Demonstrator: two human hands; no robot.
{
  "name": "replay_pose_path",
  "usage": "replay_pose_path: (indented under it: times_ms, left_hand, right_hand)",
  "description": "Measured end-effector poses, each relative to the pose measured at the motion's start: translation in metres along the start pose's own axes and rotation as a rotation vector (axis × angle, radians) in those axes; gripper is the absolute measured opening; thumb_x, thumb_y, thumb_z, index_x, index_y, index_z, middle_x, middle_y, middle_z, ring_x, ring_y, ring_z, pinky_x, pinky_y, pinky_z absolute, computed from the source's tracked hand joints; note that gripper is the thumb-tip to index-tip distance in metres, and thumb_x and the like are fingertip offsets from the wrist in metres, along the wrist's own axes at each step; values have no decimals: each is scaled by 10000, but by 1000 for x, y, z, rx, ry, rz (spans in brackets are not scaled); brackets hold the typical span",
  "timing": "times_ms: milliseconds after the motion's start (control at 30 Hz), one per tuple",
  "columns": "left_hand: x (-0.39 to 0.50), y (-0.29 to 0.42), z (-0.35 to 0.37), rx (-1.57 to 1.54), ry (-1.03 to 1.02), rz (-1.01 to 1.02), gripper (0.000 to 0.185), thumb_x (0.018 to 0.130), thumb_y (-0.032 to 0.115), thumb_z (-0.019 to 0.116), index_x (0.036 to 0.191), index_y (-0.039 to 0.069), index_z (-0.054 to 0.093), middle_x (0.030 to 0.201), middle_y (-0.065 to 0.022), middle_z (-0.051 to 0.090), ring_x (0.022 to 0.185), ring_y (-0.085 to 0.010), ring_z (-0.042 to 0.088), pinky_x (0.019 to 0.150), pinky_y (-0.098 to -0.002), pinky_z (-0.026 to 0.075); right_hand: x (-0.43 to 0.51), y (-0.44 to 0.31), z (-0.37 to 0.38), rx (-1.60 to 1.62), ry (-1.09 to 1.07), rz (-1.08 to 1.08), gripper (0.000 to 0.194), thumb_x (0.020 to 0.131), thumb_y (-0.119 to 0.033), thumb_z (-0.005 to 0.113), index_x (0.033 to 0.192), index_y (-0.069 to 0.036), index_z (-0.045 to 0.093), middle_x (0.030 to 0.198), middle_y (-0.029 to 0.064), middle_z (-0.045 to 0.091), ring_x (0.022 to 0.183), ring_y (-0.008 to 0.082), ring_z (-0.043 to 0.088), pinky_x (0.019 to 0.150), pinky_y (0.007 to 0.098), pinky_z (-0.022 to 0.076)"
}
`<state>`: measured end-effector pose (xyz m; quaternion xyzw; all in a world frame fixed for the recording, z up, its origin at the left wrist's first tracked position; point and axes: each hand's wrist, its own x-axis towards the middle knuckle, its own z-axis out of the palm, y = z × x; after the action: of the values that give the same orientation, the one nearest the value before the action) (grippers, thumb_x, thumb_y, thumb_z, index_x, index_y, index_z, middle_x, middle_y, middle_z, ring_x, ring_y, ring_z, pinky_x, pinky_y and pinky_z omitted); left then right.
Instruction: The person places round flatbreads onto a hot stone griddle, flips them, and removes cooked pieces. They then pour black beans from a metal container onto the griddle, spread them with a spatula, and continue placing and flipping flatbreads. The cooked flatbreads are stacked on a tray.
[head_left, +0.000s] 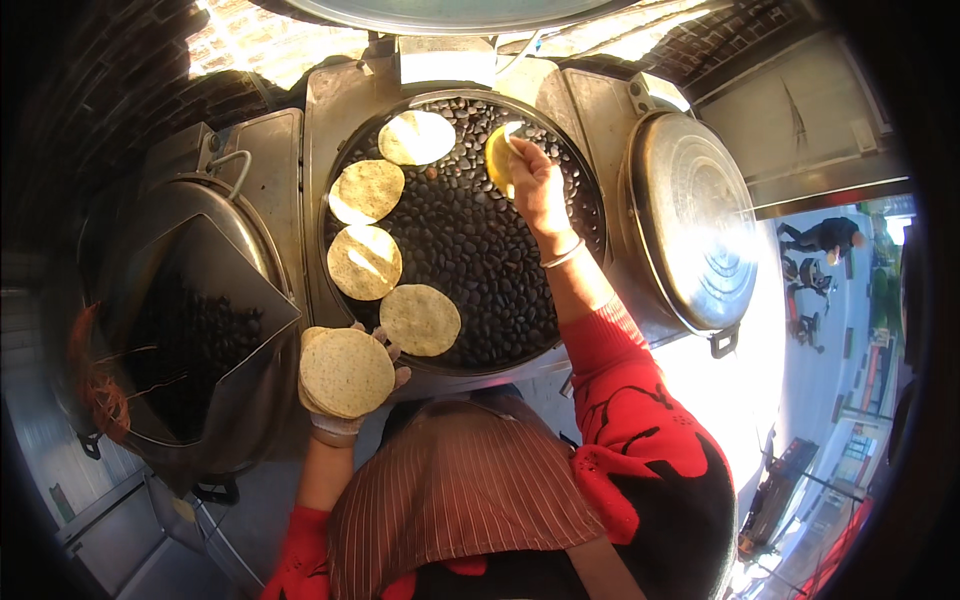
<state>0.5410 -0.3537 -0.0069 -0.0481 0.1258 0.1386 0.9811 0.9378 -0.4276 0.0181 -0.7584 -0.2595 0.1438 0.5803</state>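
Note:
My left hand, in a thin glove, holds a small stack of round speckled flatbreads beside the near left rim of a large round pan. Dark pebbles cover the pan's bottom. Over its far right part, my right hand pinches the edge of one yellowish flatbread, tilted above the pebbles. Several more rounds lie along the left side of the pan: one at the far edge, two at the left, and one nearest me.
A round metal lid covers the pan at right. At left, another pan holds dark pebbles with a square metal sheet and an orange fibre bundle. A raised lid hangs behind. Outside at right are a person and a street.

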Motion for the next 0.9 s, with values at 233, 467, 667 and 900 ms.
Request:
replay_pose_path:
  times_ms: [233, 467, 667, 900]
  left_hand:
    - [-10, -6, -11, -22, 32, 7, 798, 991, 599, 546, 1549, 54, 381, 1595, -261, 375, 1476, -502, 344, 1176, -748, 242]
    - [-13, -6, -8, -24, 20, 28, 819, 983, 600, 558, 1559, 51, 362, 1597, -259, 372, 1482, -505, 332, 1183, -747, 225]
    - [-8, -1, -3, -22, 26, 46, 840, 983, 617, 550, 1556, 33, 357, 1594, -284, 344, 1473, -548, 311, 1173, -759, 238]
    - [24, 1, 5, 751, -11, 134, 693, 1011, 496, 571, 1513, 58, 380, 1501, -183, 489, 1401, -424, 467, 1142, -653, 383]
  right_hand:
    - [87, 86, 58, -790, -61, -119, 295, 922, -100, 663, 1211, -57, 698, 1313, 184, 666, 1270, 377, 592, 1086, 439, 466]
    - [108, 144, 85, -728, 24, -173, 300, 953, -186, 589, 1230, -107, 674, 1477, 165, 554, 1365, 392, 503, 1124, 474, 429]
    - [108, 132, 80, -915, -231, -79, 421, 956, -314, 618, 1335, -130, 625, 1529, 129, 514, 1432, 337, 445, 1175, 486, 363]
    - [-8, -5, 86, -106, -295, -275, 159, 904, -97, 717, 1027, 4, 729, 1016, 159, 743, 878, 309, 725, 748, 382, 580]
